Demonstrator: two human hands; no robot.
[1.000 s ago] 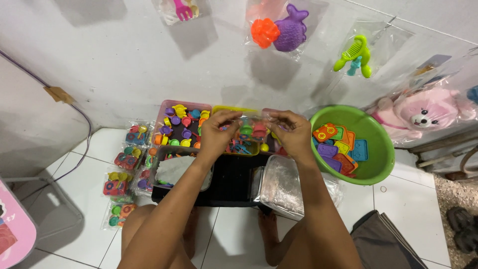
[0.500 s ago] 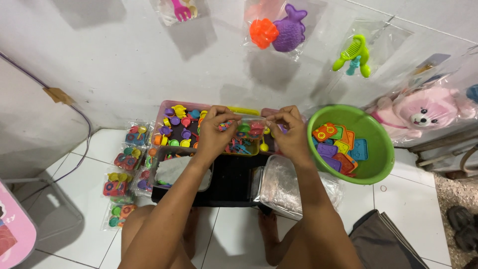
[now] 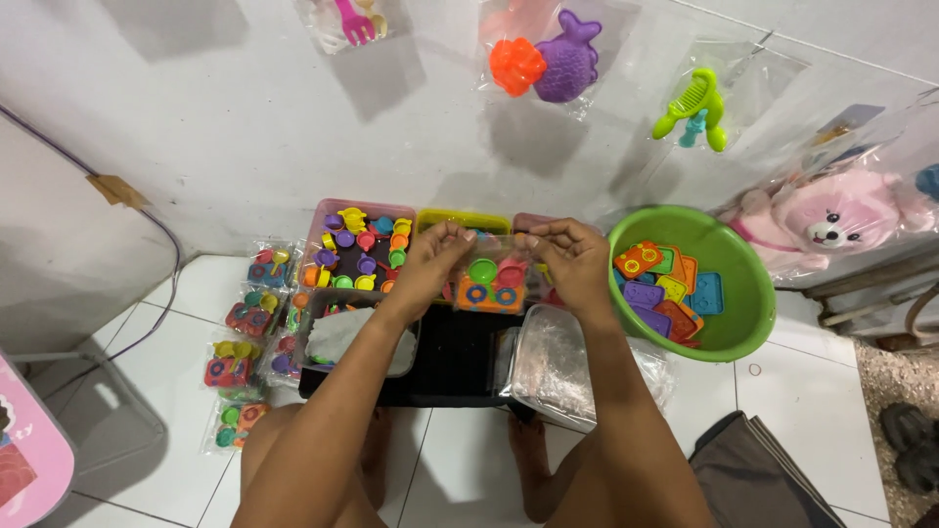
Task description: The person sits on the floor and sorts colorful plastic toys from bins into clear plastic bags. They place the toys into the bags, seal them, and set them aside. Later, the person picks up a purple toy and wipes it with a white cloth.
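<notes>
1. Pink panel (image 3: 24, 460) with a rounded corner sits at the far left edge, over white floor tiles (image 3: 127, 342)
2. Small sealed packets of toy pieces (image 3: 240, 318) lie in a loose column on the tiles, just left of the trays
3. Pink tray (image 3: 360, 249) holds many small toy cups and dishes in mixed colours; it stands against the wall, with a yellow tray (image 3: 469, 221) just beside it on the right
4. Clear tub (image 3: 344, 337) with pale contents rests in front of the pink tray, on a black surface (image 3: 455, 357)
5. Left hand (image 3: 430, 264) pinches the upper left corner of a clear plastic bag (image 3: 489, 279); thumb and fingers closed on the film
6. Bag hangs between both hands, above the black surface and in front of the yellow tray; inside show a green round piece and an orange piece with rings
7. Right hand (image 3: 572, 259) pinches the upper right corner of the same bag, fingers closed on it
8. Stack of clear bags (image 3: 567, 367) lies below the right hand, at the right edge of the black surface
9. Green basin (image 3: 753, 293) stands right of the hands and holds flat toy pieces in orange, purple, yellow and blue
10. Pink plush toy (image 3: 831, 220) in a plastic wrap leans against the wall at the far right
</notes>
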